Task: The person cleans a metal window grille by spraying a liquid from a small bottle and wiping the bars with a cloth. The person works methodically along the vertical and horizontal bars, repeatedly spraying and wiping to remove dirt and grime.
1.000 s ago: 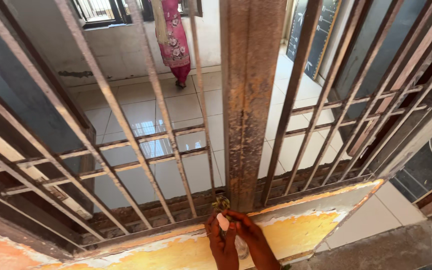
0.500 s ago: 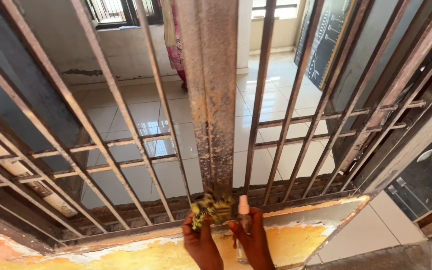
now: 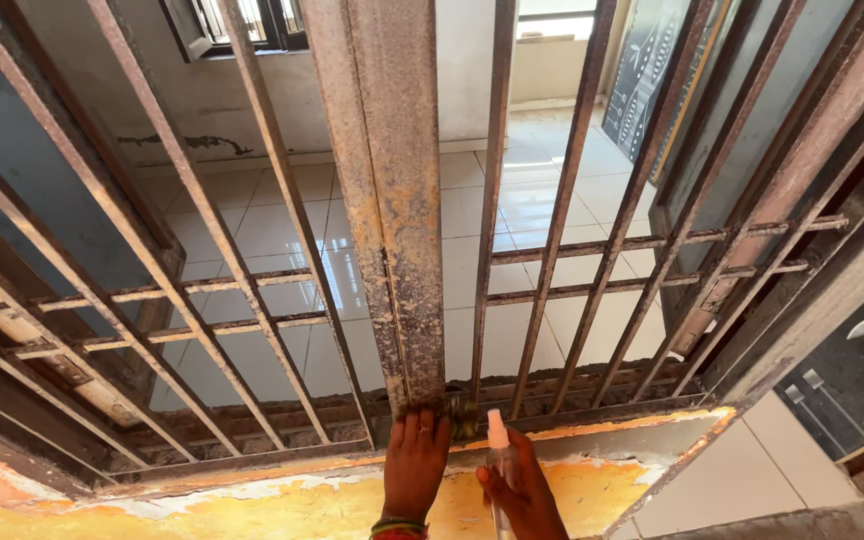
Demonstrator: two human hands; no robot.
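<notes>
A rusty metal grille [image 3: 252, 250] with a wide central post [image 3: 397, 200] fills the view. My left hand [image 3: 416, 462] presses a yellow and black cloth [image 3: 462, 415] against the foot of that post; most of the cloth is hidden under my fingers. My right hand [image 3: 524, 492] is just to the right, closed around a small clear spray bottle [image 3: 498, 450] with a pale pink top, held upright near the bottom rail.
Below the grille runs a sill [image 3: 282, 505] with peeling yellow and orange paint. Beyond the bars is a shiny white tiled floor [image 3: 282, 225], a wall with a window [image 3: 242, 25] and a dark door [image 3: 652, 70].
My left hand has pushed the cloth forward and flat onto the base of the post. The right hand with the bottle stays beside it. The person in pink beyond the bars has left view.
</notes>
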